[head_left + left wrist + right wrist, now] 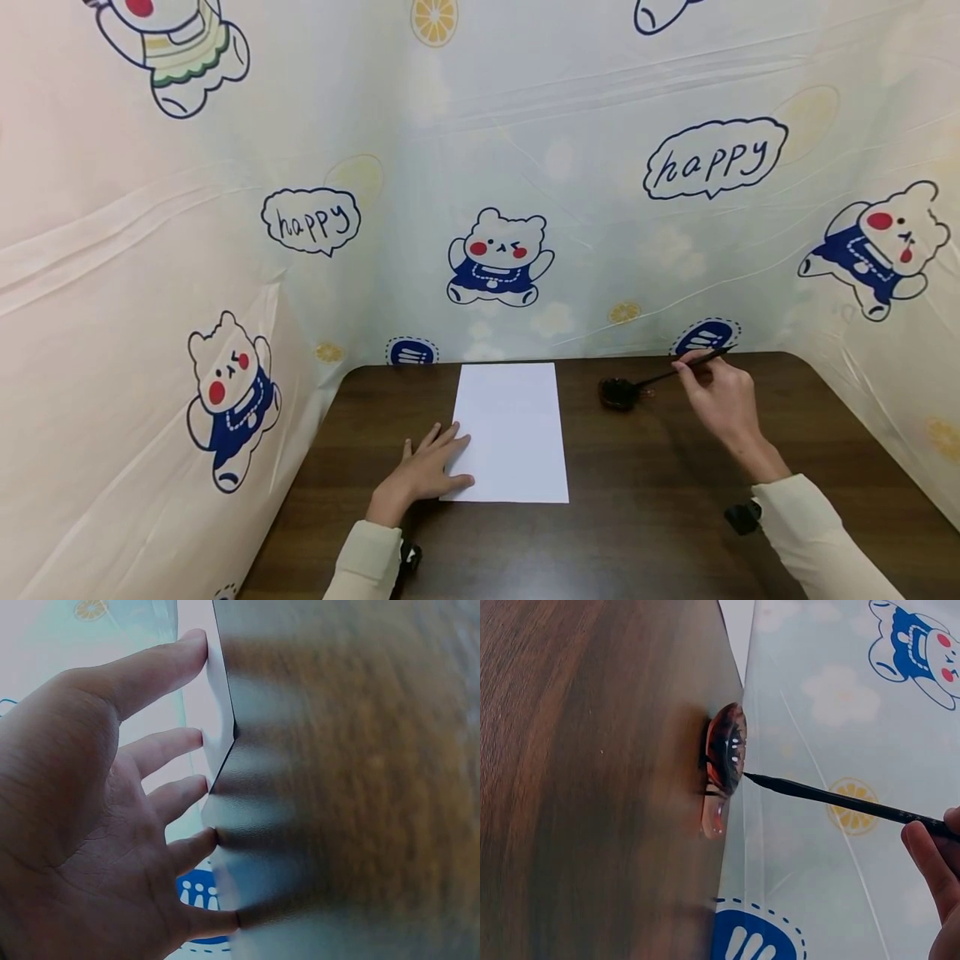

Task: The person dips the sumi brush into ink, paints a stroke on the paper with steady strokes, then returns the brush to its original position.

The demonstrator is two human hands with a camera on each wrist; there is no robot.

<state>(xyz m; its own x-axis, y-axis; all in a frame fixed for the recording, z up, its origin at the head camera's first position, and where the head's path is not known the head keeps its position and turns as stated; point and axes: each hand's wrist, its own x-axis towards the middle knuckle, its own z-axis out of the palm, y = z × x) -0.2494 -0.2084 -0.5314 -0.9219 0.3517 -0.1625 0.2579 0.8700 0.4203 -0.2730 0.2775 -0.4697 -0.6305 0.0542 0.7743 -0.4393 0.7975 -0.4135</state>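
Note:
A white sheet of paper (517,433) lies upright on the dark wooden table. My left hand (426,470) rests on its lower left edge with fingers spread; in the left wrist view the thumb (161,667) and two fingers touch the sheet. To the right, my right hand (723,406) pinches a slim black writing brush (663,375) by its shaft. The brush slants down left, its dark tip (761,780) at the rim of a small, dark, glossy brown dish (618,394). Whether the tip touches the dish I cannot tell.
Behind the table (645,533) and on both sides hangs a pale curtain (577,167) printed with bears, orange slices and "happy" bubbles. A reddish tab (713,817) juts from the dish. Dark wrist cameras (742,517) sit at both sleeves.

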